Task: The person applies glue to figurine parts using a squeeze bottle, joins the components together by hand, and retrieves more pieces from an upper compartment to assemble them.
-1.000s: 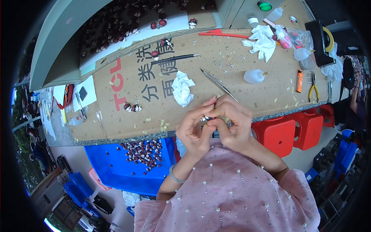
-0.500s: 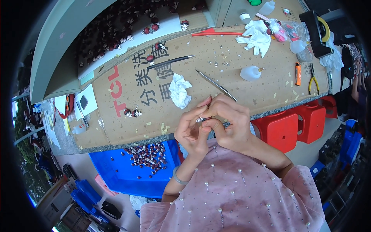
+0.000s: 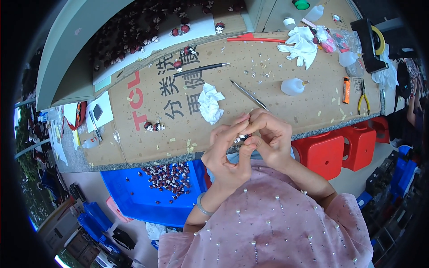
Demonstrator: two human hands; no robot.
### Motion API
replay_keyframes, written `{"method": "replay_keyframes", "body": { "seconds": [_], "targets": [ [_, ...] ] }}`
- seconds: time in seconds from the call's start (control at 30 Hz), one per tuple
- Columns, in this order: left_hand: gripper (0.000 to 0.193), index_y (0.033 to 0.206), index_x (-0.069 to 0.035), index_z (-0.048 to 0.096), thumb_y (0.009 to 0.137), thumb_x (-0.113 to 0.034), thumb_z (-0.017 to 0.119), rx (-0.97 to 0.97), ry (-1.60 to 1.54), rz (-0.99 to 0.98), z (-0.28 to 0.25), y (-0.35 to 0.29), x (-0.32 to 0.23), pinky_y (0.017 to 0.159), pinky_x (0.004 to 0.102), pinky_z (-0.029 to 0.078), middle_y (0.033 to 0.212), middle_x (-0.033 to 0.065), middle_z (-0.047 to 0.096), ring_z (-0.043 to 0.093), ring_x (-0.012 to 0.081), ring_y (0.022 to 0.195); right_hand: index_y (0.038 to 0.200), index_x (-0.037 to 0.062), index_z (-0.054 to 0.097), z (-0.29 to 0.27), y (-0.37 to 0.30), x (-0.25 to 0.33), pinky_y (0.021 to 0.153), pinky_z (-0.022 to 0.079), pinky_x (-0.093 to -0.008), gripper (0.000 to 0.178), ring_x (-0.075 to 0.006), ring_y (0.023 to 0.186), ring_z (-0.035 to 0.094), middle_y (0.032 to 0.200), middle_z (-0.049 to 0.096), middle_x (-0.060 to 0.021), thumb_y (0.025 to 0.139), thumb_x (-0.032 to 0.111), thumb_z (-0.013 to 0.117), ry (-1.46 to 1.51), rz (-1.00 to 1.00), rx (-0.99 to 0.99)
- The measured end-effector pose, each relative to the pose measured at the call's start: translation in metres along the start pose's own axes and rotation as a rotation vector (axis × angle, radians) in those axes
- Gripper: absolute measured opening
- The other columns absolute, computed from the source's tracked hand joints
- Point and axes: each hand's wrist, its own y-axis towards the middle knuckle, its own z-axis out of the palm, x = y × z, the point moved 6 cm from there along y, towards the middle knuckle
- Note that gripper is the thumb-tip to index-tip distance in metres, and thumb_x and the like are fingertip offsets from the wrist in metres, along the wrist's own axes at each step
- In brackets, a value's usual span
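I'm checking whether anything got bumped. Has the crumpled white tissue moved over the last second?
No. Judged against the cardboard sheet, the crumpled white tissue lies in the same spot; the camera's view just wavered a little.

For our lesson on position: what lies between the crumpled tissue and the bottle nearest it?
A slim silver tool lies slantwise between the tissue and the bottle, as the head view shows.

Glossy plastic tray [image 3: 125, 196], matt cardboard sheet [image 3: 263, 92]
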Motion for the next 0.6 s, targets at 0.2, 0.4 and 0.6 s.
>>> {"method": "replay_keyframes", "body": {
  "seconds": [0.2,0.4,0.6],
  "targets": [
    [0.030,0.100,0.004,0.063,0.072,-0.006,0.069,0.002,0.043,0.008,0.000,0.001,-0.001,0.077,0.0292,0.044,0.097,0.0162,0.068,0.060,0.0218,0.076,0.084,-0.0036,0.062,-0.001,-0.001,-0.002,0.071,0.042,-0.0258,0.015,-0.0159,0.079,0.054,0.081,0.060,-0.0080,0.070,-0.009,0.065,0.045,0.022,0.009],
    [0.030,0.099,0.002,0.064,0.071,-0.005,0.070,0.015,0.138,-0.006,0.000,0.001,-0.001,0.077,0.0293,0.044,0.095,0.0146,0.068,0.062,0.0220,0.073,0.089,-0.0035,0.061,-0.001,-0.006,-0.012,0.074,0.042,-0.0259,0.018,-0.0137,0.083,0.054,0.088,0.058,-0.0072,0.073,-0.013,0.061,0.225,0.218,-0.015],
    [0.030,0.099,0.000,0.065,0.071,-0.007,0.071,0.032,0.158,-0.006,0.001,0.004,0.000,0.077,0.0290,0.043,0.094,0.0135,0.069,0.066,0.0224,0.078,0.089,-0.0043,0.060,-0.003,-0.007,-0.015,0.079,0.042,-0.0257,0.018,-0.0134,0.088,0.054,0.090,0.057,-0.0081,0.074,-0.013,0.060,0.261,0.283,-0.009]
  ]
}}
